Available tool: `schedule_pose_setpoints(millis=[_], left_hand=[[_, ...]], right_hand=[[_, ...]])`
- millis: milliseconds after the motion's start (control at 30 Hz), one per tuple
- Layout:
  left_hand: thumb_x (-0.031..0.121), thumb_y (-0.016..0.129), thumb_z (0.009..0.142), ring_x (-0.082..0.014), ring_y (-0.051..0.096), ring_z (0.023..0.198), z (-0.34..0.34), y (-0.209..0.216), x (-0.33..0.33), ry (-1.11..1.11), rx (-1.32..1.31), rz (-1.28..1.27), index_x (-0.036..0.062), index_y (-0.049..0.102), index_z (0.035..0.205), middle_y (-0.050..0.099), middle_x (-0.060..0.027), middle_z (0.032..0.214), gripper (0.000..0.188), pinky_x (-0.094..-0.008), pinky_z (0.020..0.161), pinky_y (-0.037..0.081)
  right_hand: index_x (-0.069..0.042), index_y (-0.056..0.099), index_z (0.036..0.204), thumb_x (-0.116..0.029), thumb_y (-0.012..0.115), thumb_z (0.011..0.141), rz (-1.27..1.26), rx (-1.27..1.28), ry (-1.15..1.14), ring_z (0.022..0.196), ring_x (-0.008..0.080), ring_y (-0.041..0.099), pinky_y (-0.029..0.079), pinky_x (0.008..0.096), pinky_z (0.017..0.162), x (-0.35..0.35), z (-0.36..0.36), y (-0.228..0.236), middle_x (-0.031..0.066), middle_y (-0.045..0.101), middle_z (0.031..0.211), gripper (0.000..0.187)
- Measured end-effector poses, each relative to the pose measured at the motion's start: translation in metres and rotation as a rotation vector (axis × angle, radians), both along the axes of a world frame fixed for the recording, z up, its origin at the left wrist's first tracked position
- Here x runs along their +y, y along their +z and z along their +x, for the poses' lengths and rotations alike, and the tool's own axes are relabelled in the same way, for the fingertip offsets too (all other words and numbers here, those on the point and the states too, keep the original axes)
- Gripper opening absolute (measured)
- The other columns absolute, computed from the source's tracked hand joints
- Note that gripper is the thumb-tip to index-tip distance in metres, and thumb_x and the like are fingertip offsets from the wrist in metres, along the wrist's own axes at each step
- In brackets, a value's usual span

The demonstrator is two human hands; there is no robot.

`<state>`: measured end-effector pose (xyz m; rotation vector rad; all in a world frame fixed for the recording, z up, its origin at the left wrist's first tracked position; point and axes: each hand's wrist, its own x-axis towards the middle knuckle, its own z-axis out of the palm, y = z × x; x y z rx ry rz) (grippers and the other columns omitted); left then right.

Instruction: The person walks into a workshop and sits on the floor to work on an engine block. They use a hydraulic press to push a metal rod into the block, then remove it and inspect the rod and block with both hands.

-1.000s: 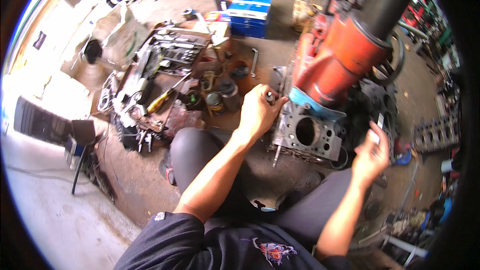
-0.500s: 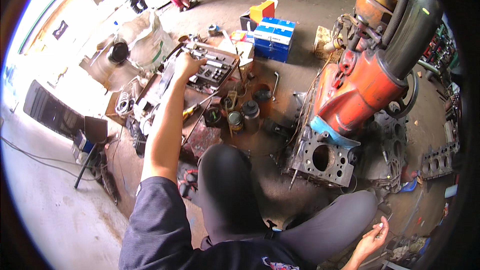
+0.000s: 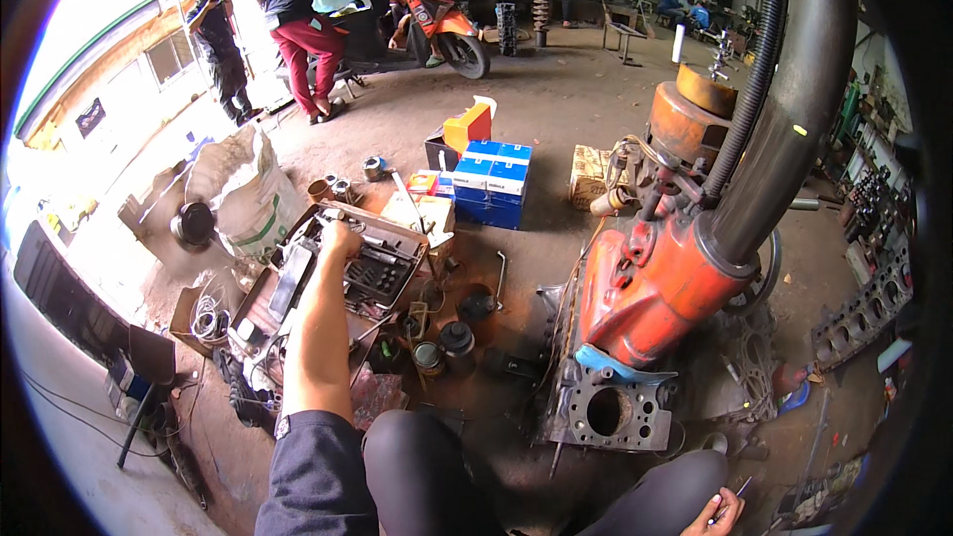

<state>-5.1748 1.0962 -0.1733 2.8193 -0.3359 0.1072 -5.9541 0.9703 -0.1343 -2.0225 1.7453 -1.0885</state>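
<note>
My left arm reaches out over a metal tool tray (image 3: pixel 395 231) holding loose tools and small dark sockets (image 3: pixel 377 275). My left hand (image 3: pixel 340 237) is down at the tray's far left part with its fingers curled; whatever they grip is hidden. Low at the right, by my knee, my right hand (image 3: pixel 716 515) is closed around a thin stick-like object (image 3: pixel 744 486), too small to name. An engine block (image 3: pixel 643 430) with a large round bore lies in front of my right knee, under a red-orange machine head (image 3: pixel 635 288) with a blue cloth (image 3: pixel 620 365) on it.
Cans and a dark bottle (image 3: pixel 456 339) stand between the tray and the block. Beyond are a blue box (image 3: pixel 488 206), a white sack (image 3: pixel 248 199) and an orange motorbike (image 3: pixel 447 25) with people nearby. Another engine block (image 3: pixel 859 313) lies far right. A thick black pipe (image 3: pixel 784 109) rises from the machine.
The view has tilted up, showing more of the workshop and the people. My left hand stays at the tray, its fingers more curled. My right hand stays low beside my knee.
</note>
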Motion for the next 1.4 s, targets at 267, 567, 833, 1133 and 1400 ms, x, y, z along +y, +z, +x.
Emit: schedule_pose_setpoints(millis=[267, 567, 833, 1133, 1400], left_hand=[[0.022, 0.083, 0.073, -0.0189, 0.066, 0.056, -0.013, 0.014, 0.01, 0.029, 0.134, -0.273, -0.0038, 0.069, 0.096, 0.07, -0.0143, 0.08, 0.037, -0.0337, 0.046, 0.055], [0.02, 0.071, 0.071, -0.0349, 0.071, 0.084, -0.018, 0.053, 0.008, -0.135, -0.168, -0.252, -0.0037, 0.069, 0.093, 0.071, -0.0241, 0.087, 0.032, -0.0438, 0.075, 0.056], [0.022, 0.072, 0.083, -0.012, 0.056, 0.052, -0.236, 0.099, -0.052, -0.594, 0.157, -0.508, 0.003, 0.067, 0.072, 0.062, -0.0026, 0.06, 0.023, -0.0291, 0.05, 0.045], [0.015, 0.073, 0.074, -0.0391, 0.07, 0.079, -0.481, 0.018, -0.113, -0.795, 0.389, -0.433, -0.007, 0.065, 0.087, 0.067, -0.0274, 0.079, 0.027, -0.043, 0.072, 0.055], [0.017, 0.071, 0.076, -0.0437, 0.069, 0.084, -0.549, -0.021, -0.152, -1.052, 0.585, -0.377, -0.0096, 0.062, 0.087, 0.066, -0.0313, 0.081, 0.03, -0.0459, 0.074, 0.055]], right_hand=[[0.002, 0.065, 0.109, -0.012, 0.061, 0.097, 0.023, 0.03, 0.017, 0.082, 0.0223, 0.062, 0.05, 0.0336, 0.071, -0.003, -0.012, -0.008, 0.0119, 0.059, 0.099, 0.018], [-0.002, 0.064, 0.111, -0.016, 0.058, 0.099, -0.055, -0.383, 0.029, 0.05, 0.0033, 0.035, 0.026, 0.0215, 0.042, -0.022, -0.006, -0.011, -0.0004, 0.059, 0.084, 0.019], [0.003, 0.071, 0.102, -0.005, 0.068, 0.09, 0.066, -0.439, 0.548, 0.081, 0.0127, 0.063, 0.051, 0.0261, 0.073, -0.032, 0.092, 0.04, 0.0075, 0.069, 0.089, 0.015], [-0.001, 0.063, 0.094, -0.035, 0.076, 0.073, 0.267, 0.275, 0.656, 0.089, 0.0379, 0.066, 0.054, 0.047, 0.079, -0.004, 0.148, -0.001, 0.0167, 0.063, 0.091, 0.042], [-0.002, 0.066, 0.091, -0.02, 0.075, 0.076, 0.192, 0.182, 0.371, 0.084, 0.0376, 0.065, 0.052, 0.0474, 0.074, -0.007, 0.084, -0.067, 0.0143, 0.064, 0.088, 0.025]])
